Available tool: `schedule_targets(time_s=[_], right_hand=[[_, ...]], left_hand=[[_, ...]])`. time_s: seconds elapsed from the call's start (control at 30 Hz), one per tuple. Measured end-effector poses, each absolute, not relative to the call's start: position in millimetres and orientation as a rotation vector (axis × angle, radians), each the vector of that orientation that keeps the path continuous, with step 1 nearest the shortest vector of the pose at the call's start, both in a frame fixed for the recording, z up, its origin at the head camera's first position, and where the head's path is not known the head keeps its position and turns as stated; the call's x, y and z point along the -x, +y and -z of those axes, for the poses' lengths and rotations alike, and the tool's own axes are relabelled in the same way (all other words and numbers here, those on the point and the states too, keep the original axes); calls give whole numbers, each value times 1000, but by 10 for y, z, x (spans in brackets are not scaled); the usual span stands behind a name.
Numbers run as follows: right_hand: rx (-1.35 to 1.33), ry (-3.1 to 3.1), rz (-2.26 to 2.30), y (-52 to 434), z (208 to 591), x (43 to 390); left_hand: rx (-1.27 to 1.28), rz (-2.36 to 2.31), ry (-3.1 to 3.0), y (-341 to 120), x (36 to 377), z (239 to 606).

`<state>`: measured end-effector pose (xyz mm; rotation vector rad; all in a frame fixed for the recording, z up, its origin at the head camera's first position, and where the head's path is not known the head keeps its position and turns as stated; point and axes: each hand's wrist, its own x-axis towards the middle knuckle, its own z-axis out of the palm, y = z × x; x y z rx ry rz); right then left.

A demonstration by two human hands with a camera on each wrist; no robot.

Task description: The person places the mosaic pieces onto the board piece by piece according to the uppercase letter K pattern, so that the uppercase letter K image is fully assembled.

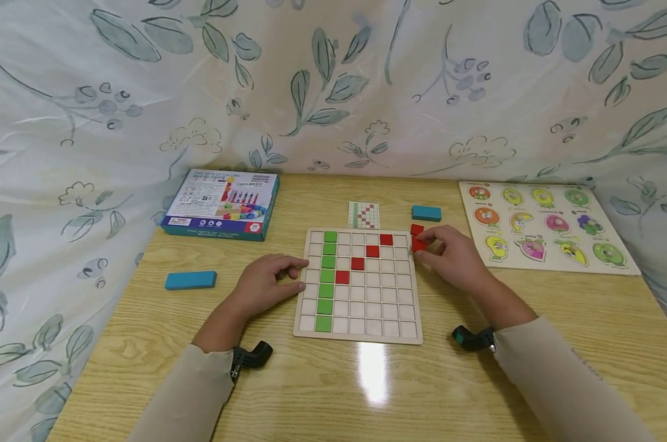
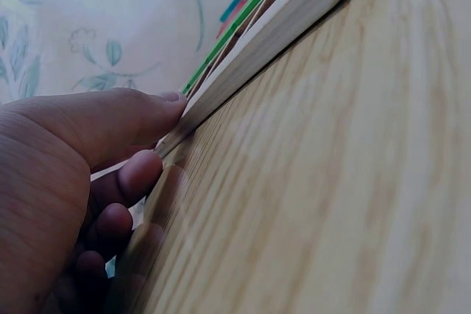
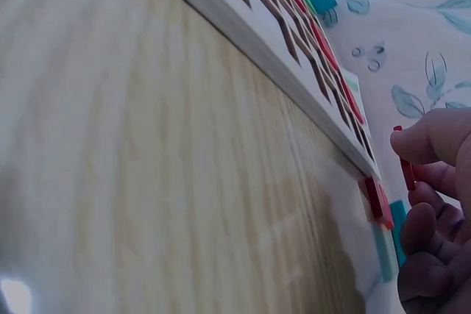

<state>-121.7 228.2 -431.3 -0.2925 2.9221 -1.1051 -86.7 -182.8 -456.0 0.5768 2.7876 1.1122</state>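
Observation:
A wooden grid board (image 1: 366, 312) lies mid-table, with a column of green square tiles (image 1: 326, 276) and a diagonal of several red tiles (image 1: 358, 264) in its cells. My left hand (image 1: 261, 283) rests at the board's left edge, thumb and forefinger touching the rim a little apart. Just off the upper right corner, my right hand (image 1: 456, 258) pinches a red square tile (image 3: 405, 163) between thumb and fingers. Beyond that tile, more red tiles (image 1: 416, 229) sit on the table beside the board. Behind the board lies a small pattern card (image 1: 363, 215) with a matching green and red design.
Blue blocks lie at the left (image 1: 190, 280) and behind the board's right corner (image 1: 426, 213). A boxed bead set (image 1: 219, 204) stands back left. To the right is a fruit puzzle board (image 1: 548, 224). A patterned cloth (image 1: 333, 92) hangs behind the table.

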Motion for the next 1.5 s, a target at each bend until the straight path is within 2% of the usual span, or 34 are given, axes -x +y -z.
schedule_targets(time_s=[1.07,1.5], right_hand=[[549,2832,1101,1893,4290,1029],[575,2752,1126,1745,4295,973]], left_hand=[[-586,-1088,2806,-1823,863,4556],[-578,-1092,2799,-1811,855,4535]])
